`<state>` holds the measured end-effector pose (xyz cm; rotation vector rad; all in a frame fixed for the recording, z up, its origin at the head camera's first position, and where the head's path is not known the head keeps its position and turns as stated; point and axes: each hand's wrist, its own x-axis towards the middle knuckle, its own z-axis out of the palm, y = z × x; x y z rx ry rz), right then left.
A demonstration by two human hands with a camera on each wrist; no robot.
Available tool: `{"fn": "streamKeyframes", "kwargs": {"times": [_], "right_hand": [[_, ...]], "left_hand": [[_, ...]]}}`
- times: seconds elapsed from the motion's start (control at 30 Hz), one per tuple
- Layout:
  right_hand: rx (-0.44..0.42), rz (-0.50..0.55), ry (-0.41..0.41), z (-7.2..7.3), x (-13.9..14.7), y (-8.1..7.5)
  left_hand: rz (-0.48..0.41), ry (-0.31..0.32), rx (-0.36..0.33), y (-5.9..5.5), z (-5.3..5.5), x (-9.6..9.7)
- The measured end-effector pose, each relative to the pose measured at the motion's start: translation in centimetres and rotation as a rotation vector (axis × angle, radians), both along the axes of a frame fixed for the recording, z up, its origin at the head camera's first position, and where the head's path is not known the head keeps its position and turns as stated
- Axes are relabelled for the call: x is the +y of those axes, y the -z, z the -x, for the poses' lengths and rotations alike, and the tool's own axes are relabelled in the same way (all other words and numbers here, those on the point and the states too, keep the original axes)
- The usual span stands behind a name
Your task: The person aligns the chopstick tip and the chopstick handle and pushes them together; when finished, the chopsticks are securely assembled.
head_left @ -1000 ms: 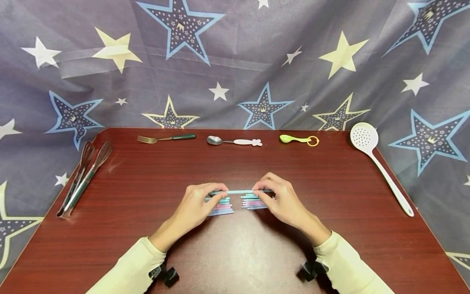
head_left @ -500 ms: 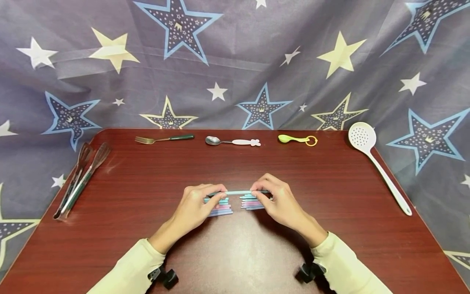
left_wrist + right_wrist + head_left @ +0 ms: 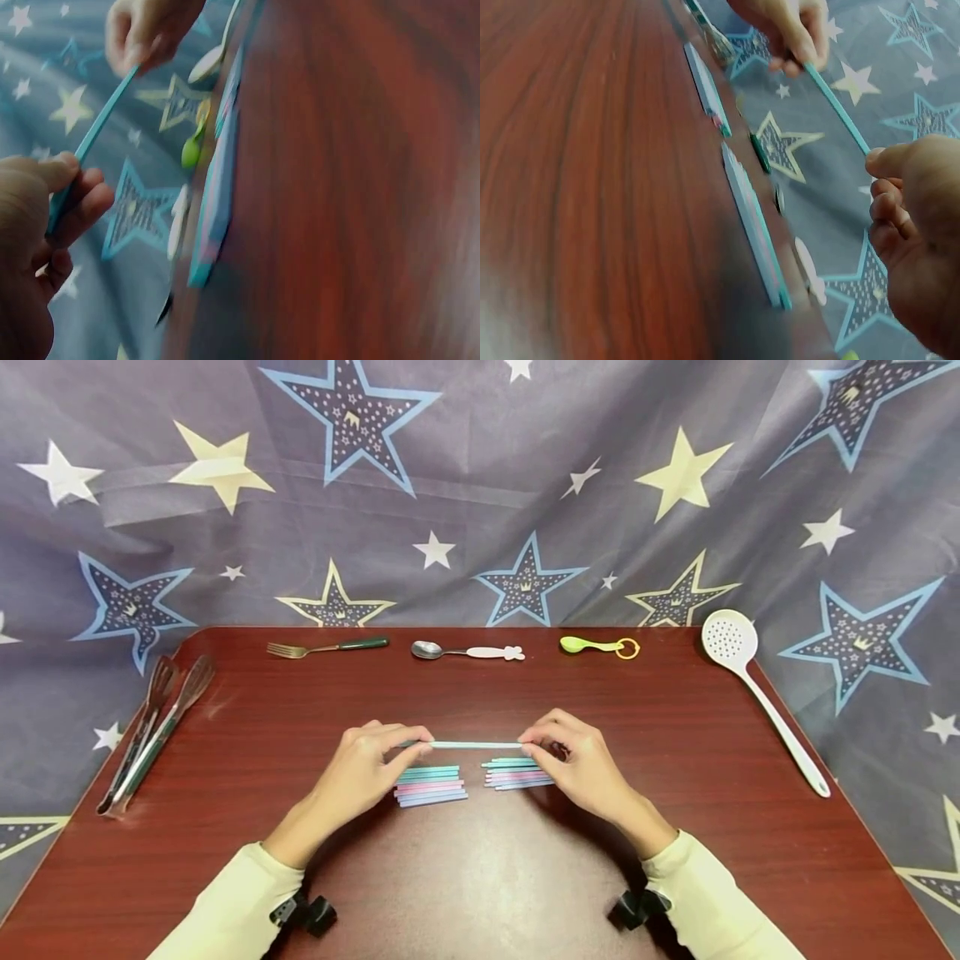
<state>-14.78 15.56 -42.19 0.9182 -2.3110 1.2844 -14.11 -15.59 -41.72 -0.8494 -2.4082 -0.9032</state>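
Between my two hands runs a thin, light-blue straw-like stick (image 3: 476, 745), raised above the table. My left hand (image 3: 367, 764) pinches its left end between thumb and fingertips, and my right hand (image 3: 577, 760) pinches the right end; both ends are partly hidden by fingers. Just below lie two side-by-side rows of similar sticks in teal, pink and lilac: a left row (image 3: 431, 787) near my left fingers and a right row (image 3: 517, 772) partly covered by my right hand. In the left wrist view, the stick (image 3: 105, 116) stretches from one hand to the other.
Along the table's back edge lie a fork (image 3: 322, 648), a spoon with a white handle (image 3: 465, 652) and a small green spoon (image 3: 596, 645). Metal tongs (image 3: 153, 735) rest at the left edge, a white skimmer (image 3: 765, 693) at the right. A star-patterned cloth (image 3: 465, 485) hangs behind.
My left hand has moved left, away from my right hand. A longer length of the light-blue stick shows between them, lifted off the rows, and more of the left row is uncovered.
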Motion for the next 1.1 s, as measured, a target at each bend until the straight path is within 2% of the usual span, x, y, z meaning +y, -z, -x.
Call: {"fn": "streamKeyframes", "kwargs": {"times": [0.13, 0.23, 0.57, 0.87, 1.1], "right_hand": [[-0.019, -0.001, 0.048, 0.5, 1.1, 0.7], [-0.040, -0.037, 0.058, 0.9, 1.6, 1.3], [-0.193, -0.155, 0.041, 1.2, 1.9, 2.7], [-0.193, -0.195, 0.041, 1.4, 2.0, 3.8], [-0.197, -0.259, 0.040, 1.4, 2.1, 4.0]], "left_hand": [[-0.024, -0.027, 0.046, 0.0, 0.6, -2.4], [-0.046, -0.074, 0.058, 0.3, 1.2, -3.9], [-0.043, -0.258, -0.057, 1.8, 3.3, -7.8], [-0.017, -0.380, -0.084, 2.7, 5.7, -10.2], [-0.044, -0.459, -0.166, 3.6, 7.6, -11.6]]}}
